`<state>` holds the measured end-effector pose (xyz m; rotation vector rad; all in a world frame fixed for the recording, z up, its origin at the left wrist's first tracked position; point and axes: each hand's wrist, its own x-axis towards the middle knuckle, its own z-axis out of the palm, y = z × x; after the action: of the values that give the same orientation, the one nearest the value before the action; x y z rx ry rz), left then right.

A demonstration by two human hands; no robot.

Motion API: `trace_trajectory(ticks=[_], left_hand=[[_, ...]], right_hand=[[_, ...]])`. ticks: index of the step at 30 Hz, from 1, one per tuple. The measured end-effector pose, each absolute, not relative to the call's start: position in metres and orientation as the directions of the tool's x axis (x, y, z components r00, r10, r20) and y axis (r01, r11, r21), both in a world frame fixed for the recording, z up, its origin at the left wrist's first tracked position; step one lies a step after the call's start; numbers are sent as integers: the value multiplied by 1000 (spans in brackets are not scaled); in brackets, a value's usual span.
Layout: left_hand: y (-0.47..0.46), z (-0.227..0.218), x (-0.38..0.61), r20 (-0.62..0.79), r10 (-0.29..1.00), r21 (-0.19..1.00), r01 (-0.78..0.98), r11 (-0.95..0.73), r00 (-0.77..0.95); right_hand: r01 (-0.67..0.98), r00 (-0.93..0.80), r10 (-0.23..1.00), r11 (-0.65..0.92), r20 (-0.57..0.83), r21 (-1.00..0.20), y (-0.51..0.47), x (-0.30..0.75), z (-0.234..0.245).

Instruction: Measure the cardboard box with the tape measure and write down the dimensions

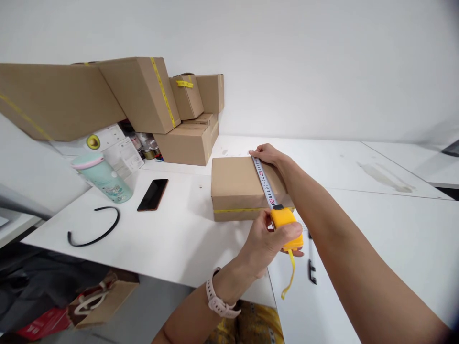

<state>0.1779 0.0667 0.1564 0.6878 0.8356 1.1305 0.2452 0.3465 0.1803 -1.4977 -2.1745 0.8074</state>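
Note:
A yellow tape measure (286, 224) is in my left hand (263, 241), its thumb lying on top of the case and a yellow strap dangling below. The white blade (264, 183) runs out across the top of a cardboard box (233, 177) to its far edge. There my right hand (267, 154) pinches the blade's end against the box. A yellow band goes round the box's front side. My right forearm passes over the right part of the box and hides some of it.
Several cardboard boxes (139, 95) are stacked at the back left. Before them stand a mint tumbler (103, 177), a phone (153, 195) and a black headband (96, 239) on the white table (172, 248). A black pen (311, 267) lies to the right. A paper bag (107, 301) sits below.

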Motion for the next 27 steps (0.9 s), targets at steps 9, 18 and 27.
trace_trajectory(ticks=[9,18,27], left_hand=[[55,158,156,-127,953,897,-378,229,275],[0,104,101,16,990,993,-112,-32,-137],[62,120,39,79,977,977,-177,-115,-200]], right_hand=[[429,-302,940,280,156,-859,324,257,209],[464,23,916,344,400,-816,231,369,174],[560,-222,953,297,204,-774,194,363,150]])
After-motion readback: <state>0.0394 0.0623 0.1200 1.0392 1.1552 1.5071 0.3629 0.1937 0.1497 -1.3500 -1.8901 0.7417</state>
